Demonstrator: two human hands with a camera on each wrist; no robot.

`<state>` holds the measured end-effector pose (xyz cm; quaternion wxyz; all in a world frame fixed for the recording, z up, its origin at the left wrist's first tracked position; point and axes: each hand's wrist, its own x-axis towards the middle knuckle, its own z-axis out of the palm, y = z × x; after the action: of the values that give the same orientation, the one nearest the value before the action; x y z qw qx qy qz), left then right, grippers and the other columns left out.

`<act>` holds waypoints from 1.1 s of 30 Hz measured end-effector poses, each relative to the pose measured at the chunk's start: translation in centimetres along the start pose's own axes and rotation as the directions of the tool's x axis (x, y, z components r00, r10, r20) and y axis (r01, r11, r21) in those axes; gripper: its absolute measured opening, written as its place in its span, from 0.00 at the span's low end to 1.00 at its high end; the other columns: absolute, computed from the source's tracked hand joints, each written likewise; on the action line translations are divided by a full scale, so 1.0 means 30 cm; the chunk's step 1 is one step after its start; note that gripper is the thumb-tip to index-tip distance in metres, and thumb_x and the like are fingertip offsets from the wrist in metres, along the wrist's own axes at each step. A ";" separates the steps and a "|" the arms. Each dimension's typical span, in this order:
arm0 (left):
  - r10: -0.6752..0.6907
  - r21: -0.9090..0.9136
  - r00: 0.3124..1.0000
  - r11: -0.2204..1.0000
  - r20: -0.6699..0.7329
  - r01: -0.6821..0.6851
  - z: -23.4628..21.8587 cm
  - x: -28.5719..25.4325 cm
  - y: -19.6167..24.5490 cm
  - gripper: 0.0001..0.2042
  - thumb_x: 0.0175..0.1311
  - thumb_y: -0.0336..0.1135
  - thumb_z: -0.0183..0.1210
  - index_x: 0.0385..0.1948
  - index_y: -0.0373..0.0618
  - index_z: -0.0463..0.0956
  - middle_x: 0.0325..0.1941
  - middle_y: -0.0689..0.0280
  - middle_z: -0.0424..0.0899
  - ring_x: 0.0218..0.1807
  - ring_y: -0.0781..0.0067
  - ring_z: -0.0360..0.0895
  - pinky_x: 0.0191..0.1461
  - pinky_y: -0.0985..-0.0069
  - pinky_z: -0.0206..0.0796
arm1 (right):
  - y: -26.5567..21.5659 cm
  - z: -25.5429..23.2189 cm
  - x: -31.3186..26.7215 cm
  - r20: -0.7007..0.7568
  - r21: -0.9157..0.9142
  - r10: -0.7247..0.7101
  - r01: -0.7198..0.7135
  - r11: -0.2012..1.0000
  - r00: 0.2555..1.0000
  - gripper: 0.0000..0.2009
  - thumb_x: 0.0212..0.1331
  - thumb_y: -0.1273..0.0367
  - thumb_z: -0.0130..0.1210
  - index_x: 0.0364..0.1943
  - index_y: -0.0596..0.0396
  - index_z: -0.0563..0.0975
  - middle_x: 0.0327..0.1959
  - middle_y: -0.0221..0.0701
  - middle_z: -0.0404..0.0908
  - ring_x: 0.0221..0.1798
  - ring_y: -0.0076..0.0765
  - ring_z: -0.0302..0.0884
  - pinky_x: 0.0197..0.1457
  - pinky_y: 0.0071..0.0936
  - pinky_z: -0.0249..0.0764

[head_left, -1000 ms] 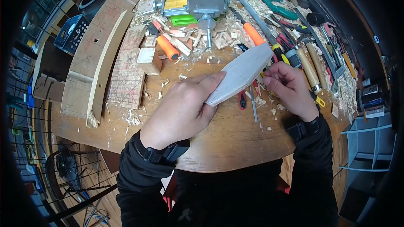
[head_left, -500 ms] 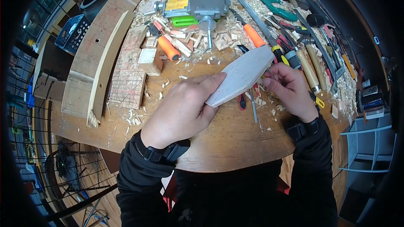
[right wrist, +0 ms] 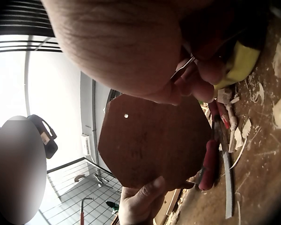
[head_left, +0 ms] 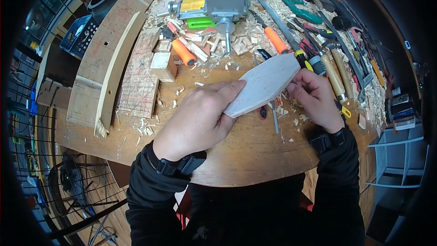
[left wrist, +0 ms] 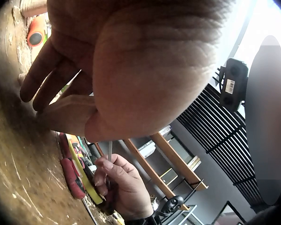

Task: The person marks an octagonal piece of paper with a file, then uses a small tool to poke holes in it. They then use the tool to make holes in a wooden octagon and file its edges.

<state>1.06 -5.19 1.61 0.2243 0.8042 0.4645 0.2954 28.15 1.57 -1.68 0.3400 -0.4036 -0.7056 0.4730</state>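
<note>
A flat, pale wooden piece with angled corners (head_left: 266, 82) is tilted above the table. My left hand (head_left: 195, 118) grips its near left end, thumb on one face and fingers on the other. In the right wrist view the piece's darker face (right wrist: 154, 140) shows a small light spot, and the left thumb (right wrist: 152, 187) presses its lower edge. My right hand (head_left: 316, 100) is at the far right edge, fingers curled; in the left wrist view it pinches a thin metal rod (left wrist: 110, 151) between thumb and fingers. The rod's far end is hidden.
A metal vise (head_left: 224, 4) stands at the back among wood shavings. Orange-handled tools (head_left: 183, 52), files and chisels (head_left: 333, 75) lie behind and to the right. A wood block (head_left: 163, 67), a red-marked board (head_left: 139, 82) and long curved boards (head_left: 114, 73) are at left.
The wooden piece has tilted slightly, its far right end shifting a little right and down. Both hands keep nearly the same places.
</note>
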 end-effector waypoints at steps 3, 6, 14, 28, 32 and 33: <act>-0.004 -0.001 1.000 1.000 -0.005 0.004 0.001 0.000 0.001 0.27 0.49 0.19 0.55 0.58 0.36 0.72 0.50 0.45 0.80 0.47 0.44 0.80 0.51 0.61 0.73 | 0.002 -0.003 0.000 0.004 -0.008 0.005 -0.005 1.000 1.000 0.07 0.67 0.69 0.58 0.39 0.59 0.76 0.25 0.16 0.70 0.27 0.09 0.60 0.28 0.13 0.56; -0.008 0.002 1.000 1.000 -0.002 0.008 0.000 -0.001 0.002 0.27 0.49 0.20 0.55 0.58 0.36 0.72 0.49 0.45 0.80 0.47 0.43 0.80 0.51 0.61 0.73 | 0.002 -0.005 0.000 0.009 -0.019 0.014 -0.014 1.000 1.000 0.07 0.67 0.69 0.58 0.39 0.59 0.76 0.24 0.15 0.69 0.27 0.09 0.59 0.28 0.13 0.56; -0.012 0.000 1.000 1.000 0.001 0.012 -0.002 0.000 0.001 0.27 0.50 0.20 0.55 0.58 0.37 0.72 0.47 0.45 0.81 0.45 0.44 0.81 0.49 0.61 0.74 | 0.002 -0.004 0.001 0.006 -0.009 0.008 -0.008 1.000 1.000 0.07 0.67 0.69 0.58 0.38 0.59 0.76 0.24 0.15 0.69 0.27 0.09 0.59 0.28 0.13 0.55; -0.037 -0.017 0.999 0.999 0.004 0.037 -0.001 0.001 0.003 0.27 0.50 0.19 0.54 0.58 0.37 0.72 0.41 0.46 0.81 0.41 0.45 0.81 0.44 0.63 0.73 | 0.001 -0.009 -0.001 0.018 -0.040 0.018 -0.018 0.999 1.000 0.06 0.65 0.70 0.59 0.39 0.59 0.77 0.27 0.16 0.73 0.28 0.08 0.62 0.30 0.12 0.59; -0.011 -0.018 1.000 1.000 0.007 0.011 -0.006 0.003 0.006 0.25 0.49 0.20 0.56 0.55 0.33 0.72 0.45 0.45 0.81 0.44 0.44 0.80 0.49 0.60 0.73 | -0.003 -0.009 -0.002 0.024 -0.041 0.011 -0.010 0.999 1.000 0.06 0.65 0.71 0.59 0.40 0.59 0.76 0.28 0.16 0.74 0.28 0.08 0.61 0.30 0.12 0.59; -0.016 -0.033 0.999 0.999 0.035 0.017 -0.009 0.004 0.007 0.24 0.50 0.21 0.56 0.54 0.29 0.72 0.48 0.44 0.80 0.47 0.44 0.79 0.53 0.58 0.72 | -0.004 -0.009 -0.001 0.029 -0.046 -0.002 0.004 0.999 1.000 0.06 0.65 0.71 0.59 0.40 0.59 0.76 0.29 0.16 0.74 0.28 0.08 0.61 0.30 0.12 0.59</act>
<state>1.06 -5.15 1.96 0.2480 0.8014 0.4623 0.2872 28.36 1.61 -1.48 0.3209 -0.4033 -0.7219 0.4618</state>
